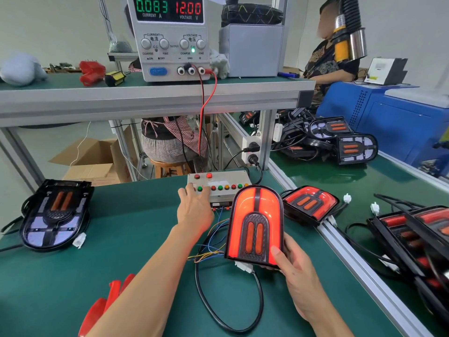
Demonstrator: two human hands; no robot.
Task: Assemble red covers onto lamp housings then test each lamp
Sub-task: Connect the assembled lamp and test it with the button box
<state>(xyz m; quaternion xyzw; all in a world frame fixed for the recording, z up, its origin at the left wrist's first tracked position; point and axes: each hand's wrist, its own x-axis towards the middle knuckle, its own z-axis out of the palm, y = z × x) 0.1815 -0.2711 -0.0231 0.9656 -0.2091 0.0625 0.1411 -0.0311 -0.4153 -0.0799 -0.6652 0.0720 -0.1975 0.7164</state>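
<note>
Green bench [136,251] | uncovered housing [54,215] left | finished lamps [311,205] right

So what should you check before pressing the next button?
1. Lamp lit: ok, its red cover glows.
2. Right hand grips the lamp: ok, at its lower edge.
3. Left hand on the button box: ok, fingers at the left buttons.
4. Supply reads 12.00 volts: ok.
5. Lamp's plug seated: cannot tell.
6. Which button is pressed: cannot tell, fingers hide it.
</note>
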